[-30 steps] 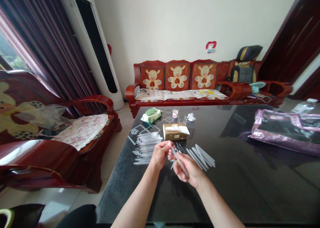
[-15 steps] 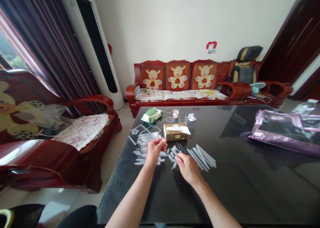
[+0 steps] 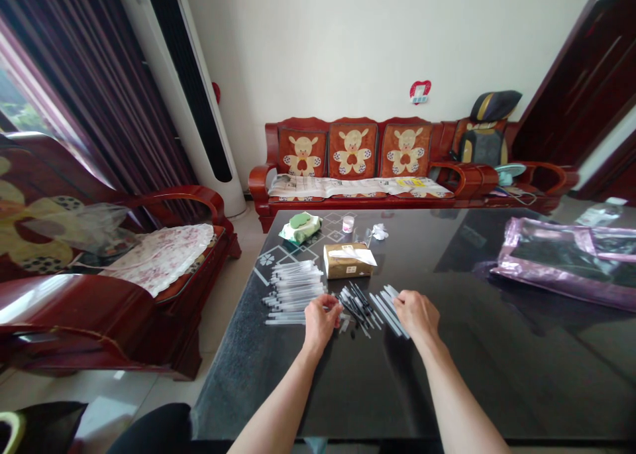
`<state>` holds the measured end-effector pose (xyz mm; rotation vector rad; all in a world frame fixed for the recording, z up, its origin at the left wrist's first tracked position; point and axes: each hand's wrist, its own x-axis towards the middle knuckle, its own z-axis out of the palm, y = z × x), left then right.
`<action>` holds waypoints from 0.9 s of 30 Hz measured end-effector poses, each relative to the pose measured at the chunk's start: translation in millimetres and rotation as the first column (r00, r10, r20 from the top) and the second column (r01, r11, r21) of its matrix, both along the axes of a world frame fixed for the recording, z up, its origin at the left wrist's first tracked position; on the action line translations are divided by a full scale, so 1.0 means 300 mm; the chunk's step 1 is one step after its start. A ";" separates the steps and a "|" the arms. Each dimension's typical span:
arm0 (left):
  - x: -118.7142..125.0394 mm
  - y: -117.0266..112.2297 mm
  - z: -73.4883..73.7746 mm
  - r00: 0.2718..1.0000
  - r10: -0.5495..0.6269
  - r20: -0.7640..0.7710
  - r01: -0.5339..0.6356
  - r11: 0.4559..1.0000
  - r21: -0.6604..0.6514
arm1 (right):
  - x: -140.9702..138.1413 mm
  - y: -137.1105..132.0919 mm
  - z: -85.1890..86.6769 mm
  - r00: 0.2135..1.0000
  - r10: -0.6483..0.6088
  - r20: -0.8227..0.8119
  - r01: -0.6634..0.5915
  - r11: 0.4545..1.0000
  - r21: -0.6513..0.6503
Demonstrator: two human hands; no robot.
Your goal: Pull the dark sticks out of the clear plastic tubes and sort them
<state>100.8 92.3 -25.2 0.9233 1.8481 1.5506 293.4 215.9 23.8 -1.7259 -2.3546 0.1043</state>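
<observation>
The left hand [image 3: 322, 318] is curled just below centre, the right hand [image 3: 418, 313], palm down, farther right; bare forearms [image 3: 281, 397] slant up from the bottom edge.

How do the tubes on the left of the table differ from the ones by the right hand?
The left bunch has many tubes, while the right bunch shows only a few. Tubes in the left bunch lie nearly crosswise; those in the right bunch slant, far ends toward the left. The right hand is at the right bunch, while the left bunch is nearest the left hand. Both are pale, slim tubes on the dark table.
</observation>
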 end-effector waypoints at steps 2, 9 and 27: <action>0.006 0.012 0.011 0.998 0.010 -0.069 -0.012 1.000 -0.021 | -0.033 -0.010 -0.025 0.998 0.019 0.057 -0.020 1.000 0.020; -0.015 0.084 0.009 0.893 0.024 -0.449 -0.093 0.987 -0.132 | -0.062 -0.011 -0.089 0.988 0.057 0.146 -0.073 0.992 0.105; -0.100 -0.020 0.006 0.909 0.102 -0.403 -0.092 0.995 0.043 | -0.132 -0.128 -0.016 0.978 0.191 -0.080 -0.191 0.982 0.010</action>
